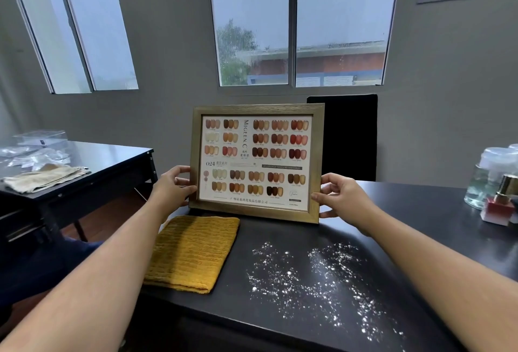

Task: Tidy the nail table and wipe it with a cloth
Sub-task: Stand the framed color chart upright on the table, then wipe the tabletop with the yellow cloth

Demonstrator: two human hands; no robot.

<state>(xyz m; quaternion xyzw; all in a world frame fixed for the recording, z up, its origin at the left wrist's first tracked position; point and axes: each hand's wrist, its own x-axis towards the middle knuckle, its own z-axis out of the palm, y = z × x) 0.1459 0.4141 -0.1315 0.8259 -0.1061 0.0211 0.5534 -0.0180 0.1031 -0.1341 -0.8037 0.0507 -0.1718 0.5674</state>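
Both hands grip the frame (256, 162): the left hand (175, 186) pinches its left edge and the right hand (340, 197) its right edge, holding it upright above the table (420, 228), just behind the yellow cloth (193, 250). White dust (322, 276) lies scattered to the cloth's right. The frame likely needs setting well aside, away from the bottles (493, 180); keeping it level and clear of the dust should leave the surface free for wiping.
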